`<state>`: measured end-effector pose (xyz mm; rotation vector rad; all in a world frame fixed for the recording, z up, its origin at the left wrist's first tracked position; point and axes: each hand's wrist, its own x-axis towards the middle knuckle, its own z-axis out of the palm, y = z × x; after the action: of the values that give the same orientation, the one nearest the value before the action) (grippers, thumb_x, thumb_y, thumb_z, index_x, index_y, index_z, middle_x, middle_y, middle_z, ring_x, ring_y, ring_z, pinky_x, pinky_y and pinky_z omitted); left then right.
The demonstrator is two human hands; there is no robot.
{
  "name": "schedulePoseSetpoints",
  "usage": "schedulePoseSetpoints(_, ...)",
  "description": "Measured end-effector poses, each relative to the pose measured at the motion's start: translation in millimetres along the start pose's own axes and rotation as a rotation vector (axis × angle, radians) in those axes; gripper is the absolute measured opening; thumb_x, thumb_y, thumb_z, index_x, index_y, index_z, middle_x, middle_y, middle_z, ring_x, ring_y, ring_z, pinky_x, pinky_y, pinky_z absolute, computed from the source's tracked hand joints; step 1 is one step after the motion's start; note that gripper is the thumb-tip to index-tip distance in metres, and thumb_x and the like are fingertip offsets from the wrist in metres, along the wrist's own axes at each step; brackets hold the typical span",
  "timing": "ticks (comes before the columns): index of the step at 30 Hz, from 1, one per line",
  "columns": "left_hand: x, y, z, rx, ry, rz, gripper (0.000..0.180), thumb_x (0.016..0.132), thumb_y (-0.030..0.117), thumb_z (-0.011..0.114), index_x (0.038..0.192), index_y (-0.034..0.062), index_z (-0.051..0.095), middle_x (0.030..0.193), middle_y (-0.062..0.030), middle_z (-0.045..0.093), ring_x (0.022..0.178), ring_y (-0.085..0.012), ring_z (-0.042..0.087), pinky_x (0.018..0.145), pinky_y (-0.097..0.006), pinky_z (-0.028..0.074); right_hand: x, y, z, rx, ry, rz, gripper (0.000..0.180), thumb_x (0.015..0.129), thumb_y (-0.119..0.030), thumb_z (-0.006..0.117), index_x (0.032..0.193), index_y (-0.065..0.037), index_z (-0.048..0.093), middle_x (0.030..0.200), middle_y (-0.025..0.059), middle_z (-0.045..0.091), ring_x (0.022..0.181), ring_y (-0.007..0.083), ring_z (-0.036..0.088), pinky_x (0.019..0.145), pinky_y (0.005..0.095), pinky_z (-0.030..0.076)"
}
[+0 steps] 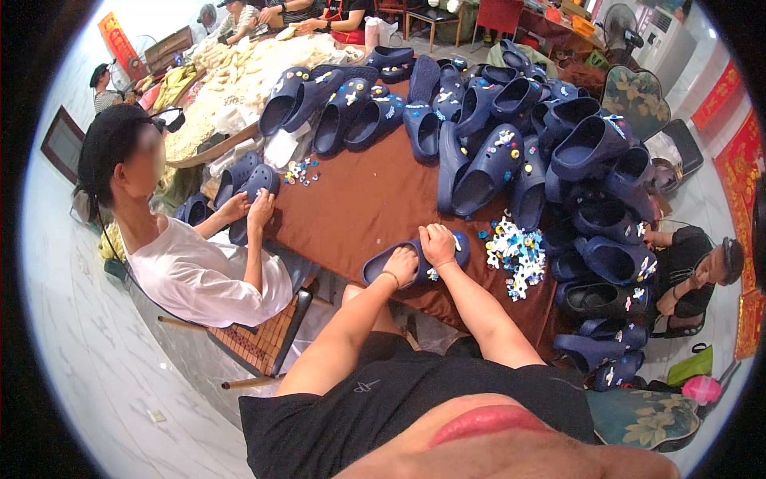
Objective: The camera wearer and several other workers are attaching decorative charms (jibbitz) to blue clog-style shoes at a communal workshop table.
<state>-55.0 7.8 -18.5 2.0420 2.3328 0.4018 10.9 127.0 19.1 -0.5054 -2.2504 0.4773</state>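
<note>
At the near edge of the table lies a navy clog, its toe to the right. My left hand reaches into its foot opening and grips it, the fingertips hidden inside. Over the clog's toe my right hand is closed, fingers curled down against the upper. A blue charm shows on the toe beside that hand, and a small yellow-and-white one below it. Whether a charm is under the right fingers cannot be seen. To the right of the clog spreads a pile of white, blue and yellow shoe charms.
Many navy clogs with charms are heaped along the table's far and right sides. At left a co-worker in white handles another clog, near small charms. Another person sits right, behind stacked clogs.
</note>
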Motion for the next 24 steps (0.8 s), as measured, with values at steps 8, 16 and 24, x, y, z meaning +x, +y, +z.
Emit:
schedulePoseSetpoints(8, 0, 2, -5, -0.025, -0.024, -0.027, 0.015, 0.066, 0.016, 0.051, 0.069, 0.0036, 0.058, 0.083, -0.0105, 0.055, 0.09, -0.0251, 0.048, 0.08, -0.036, 0.035, -1, -3, -5, 0.033, 0.055, -0.034, 0.028, 0.075, -0.021, 0.054, 0.053, -0.007, 0.046, 0.056, 0.0103, 0.051, 0.053, 0.0289, 0.052, 0.049, 0.0381, 0.041)
schedulePoseSetpoints(16, 0, 1, -1, 0.001, -0.003, -0.006, 0.016, 0.066, 0.013, 0.048, 0.071, 0.002, 0.058, 0.085, -0.0121, 0.055, 0.093, -0.0261, 0.047, 0.083, -0.036, 0.034, 7, 16, -26, -0.165, 0.119, -0.037, 0.027, 0.074, -0.023, 0.055, 0.052, -0.01, 0.046, 0.054, 0.0078, 0.05, 0.049, 0.0269, 0.053, 0.045, 0.0371, 0.043)
schedulePoseSetpoints(24, 1, -1, 2, 0.02, -0.065, -0.027, 0.016, 0.066, 0.017, 0.052, 0.073, 0.0045, 0.059, 0.084, -0.0103, 0.055, 0.091, -0.025, 0.048, 0.083, -0.035, 0.035, -10, 37, -32, -0.211, 0.077, 0.029, 0.015, 0.067, -0.02, 0.06, 0.065, -0.01, 0.049, 0.071, 0.0068, 0.049, 0.072, 0.0263, 0.048, 0.065, 0.0391, 0.037)
